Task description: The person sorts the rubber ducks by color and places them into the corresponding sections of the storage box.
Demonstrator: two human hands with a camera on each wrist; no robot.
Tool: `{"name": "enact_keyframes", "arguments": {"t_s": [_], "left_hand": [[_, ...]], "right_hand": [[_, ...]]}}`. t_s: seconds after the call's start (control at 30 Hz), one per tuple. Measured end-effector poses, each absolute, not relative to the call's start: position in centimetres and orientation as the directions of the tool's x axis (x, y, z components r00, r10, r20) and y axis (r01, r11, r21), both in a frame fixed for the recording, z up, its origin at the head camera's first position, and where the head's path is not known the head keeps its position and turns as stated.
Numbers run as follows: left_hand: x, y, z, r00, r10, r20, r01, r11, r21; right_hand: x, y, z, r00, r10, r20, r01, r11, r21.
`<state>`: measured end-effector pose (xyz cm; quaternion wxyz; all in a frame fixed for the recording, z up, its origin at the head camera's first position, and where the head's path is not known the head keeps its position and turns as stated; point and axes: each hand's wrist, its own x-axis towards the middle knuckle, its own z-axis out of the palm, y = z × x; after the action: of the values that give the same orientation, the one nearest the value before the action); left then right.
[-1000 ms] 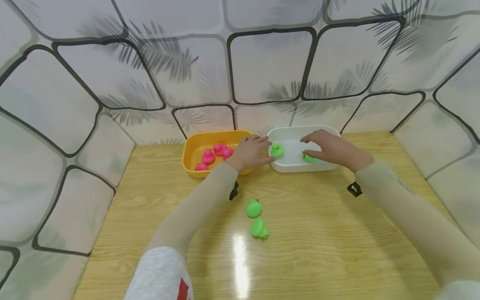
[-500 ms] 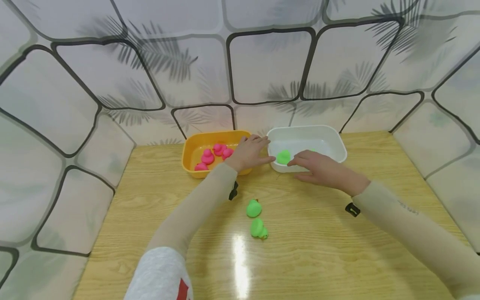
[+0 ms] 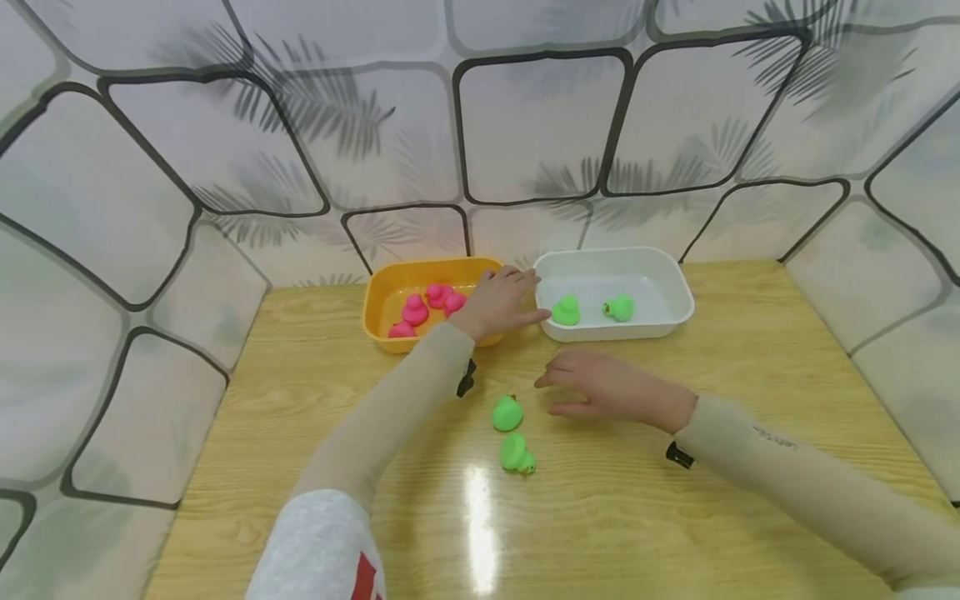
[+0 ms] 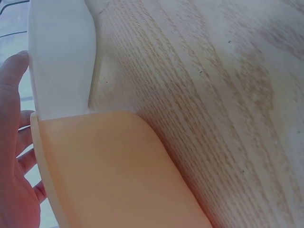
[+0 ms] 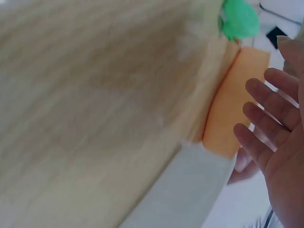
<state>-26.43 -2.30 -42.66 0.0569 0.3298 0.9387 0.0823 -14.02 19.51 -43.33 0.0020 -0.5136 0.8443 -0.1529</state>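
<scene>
My left hand (image 3: 501, 304) lies with fingers spread across the adjoining ends of the orange tub (image 3: 378, 333) and the white tub (image 3: 660, 327); its fingertips and thumb reach the white rim. The right hand (image 3: 611, 388) is over the table in front of the white tub, fingers loosely extended and holding nothing. Just left of it lies a green rubber duck (image 3: 507, 414), with a second green duck (image 3: 515, 454) tipped over nearer me. Inside the white tub are two more green ducks, one at the left (image 3: 566, 311) and one mid-floor (image 3: 619, 308).
Several pink rubber ducks (image 3: 415, 310) sit in the orange tub. Both tubs stand side by side at the back of the wooden table (image 3: 637, 517), against a patterned cloth wall (image 3: 540, 133). Similar cloth rises at either side.
The right hand has left the white tub and moved toward me and left, near the loose green ducks. The left green duck in the tub has shifted and turned. My left hand stays put.
</scene>
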Motion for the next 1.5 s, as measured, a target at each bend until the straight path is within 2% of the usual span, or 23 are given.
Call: {"name": "enact_keyframes", "arguments": {"t_s": [0.13, 0.23, 0.63, 1.07, 1.27, 1.5], "left_hand": [[-26.6, -2.3, -42.5, -0.776, 0.629, -0.047, 0.61, 0.767, 0.199], [-26.6, -2.2, -42.4, -0.776, 0.629, -0.042, 0.61, 0.766, 0.203], [-26.1, -2.3, -42.6, -0.773, 0.631, -0.063, 0.607, 0.765, 0.213], [-26.3, -2.3, -42.5, -0.775, 0.63, -0.047, 0.611, 0.766, 0.197], [-26.3, -2.3, -42.4, -0.773, 0.632, -0.046, 0.613, 0.764, 0.202], [-26.2, -2.3, -42.4, -0.771, 0.635, -0.054, 0.611, 0.761, 0.216]], "right_hand": [[-13.7, 18.4, -43.9, -0.436, -0.884, 0.169, -0.884, 0.386, -0.262], [-13.6, 17.7, -44.4, -0.432, -0.885, 0.171, -0.885, 0.38, -0.27], [-12.4, 15.4, -45.9, -0.43, -0.902, 0.044, -0.855, 0.392, -0.339], [-12.6, 15.6, -45.8, -0.452, -0.889, 0.079, -0.845, 0.398, -0.356], [-12.6, 16.1, -45.4, -0.469, -0.881, 0.055, -0.82, 0.412, -0.396], [-12.6, 17.2, -45.8, -0.447, -0.892, 0.066, -0.851, 0.401, -0.337]]}}
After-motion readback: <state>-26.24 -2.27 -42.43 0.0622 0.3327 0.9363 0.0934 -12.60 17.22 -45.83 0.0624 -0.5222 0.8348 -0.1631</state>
